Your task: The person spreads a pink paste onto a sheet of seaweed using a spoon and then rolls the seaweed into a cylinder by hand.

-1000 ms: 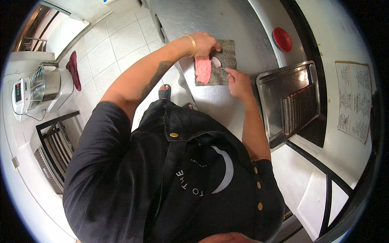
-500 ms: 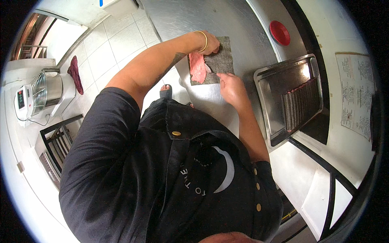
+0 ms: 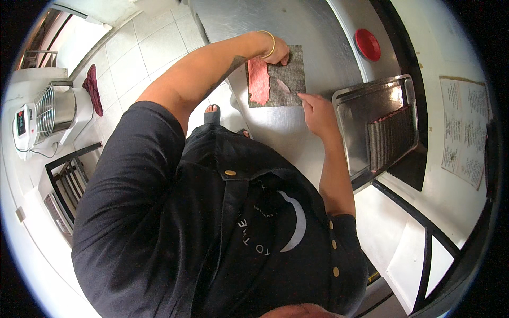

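While left hand [image 3: 279, 54] curls, grip unclear, right fingers [image 3: 306, 98] clamp spoon [image 3: 283, 86], now drawn off pink spread [image 3: 258, 82].

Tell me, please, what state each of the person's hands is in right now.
Left hand: fingers curled at the dark, rectangular sheet; grip cannot be told.
Right hand: closed, holding a slim metal spoon.

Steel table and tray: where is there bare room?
Bare steel table lies beyond the dark sheet, and between it and the tray past the right hand. The tray is bare left of the rolls. Crowded: the sheet, with pink spread, spoon and left hand.
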### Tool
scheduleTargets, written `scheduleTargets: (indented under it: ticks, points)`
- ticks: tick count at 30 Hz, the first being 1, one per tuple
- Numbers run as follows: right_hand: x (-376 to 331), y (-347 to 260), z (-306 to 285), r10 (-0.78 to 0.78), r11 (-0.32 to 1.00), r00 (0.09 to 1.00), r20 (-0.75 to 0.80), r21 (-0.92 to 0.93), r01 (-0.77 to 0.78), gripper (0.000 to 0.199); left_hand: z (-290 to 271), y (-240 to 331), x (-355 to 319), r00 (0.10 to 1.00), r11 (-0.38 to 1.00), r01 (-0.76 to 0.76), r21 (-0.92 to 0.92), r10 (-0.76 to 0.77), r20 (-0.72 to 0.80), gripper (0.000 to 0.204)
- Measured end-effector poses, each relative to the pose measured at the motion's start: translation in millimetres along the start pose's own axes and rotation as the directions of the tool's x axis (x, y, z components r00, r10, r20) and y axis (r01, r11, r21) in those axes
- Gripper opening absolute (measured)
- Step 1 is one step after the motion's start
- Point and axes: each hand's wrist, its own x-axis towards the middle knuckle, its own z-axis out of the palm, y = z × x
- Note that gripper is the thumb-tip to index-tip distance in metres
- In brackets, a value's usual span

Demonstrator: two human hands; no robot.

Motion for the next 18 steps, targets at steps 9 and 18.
scheduleTargets:
  ticks: [9, 18]
  points:
    - [16.0, -3.2, 28.1, -0.120, 0.989, 0.993, -0.006, 0.087, 0.120, 0.031, 5.6, -16.8, 10.8, 0.999, 0.995, -0.031, -0.091, 0.029, -0.025, 0.062]
    - [-7.8, -12.8, 19.3, -0.162, 0.986, 0.986, 0.041, 0.055, 0.159, 0.029, -1.7, -9.7, 6.6, 1.000, 0.999, 0.005, -0.052, -0.004, 0.012, 0.061]
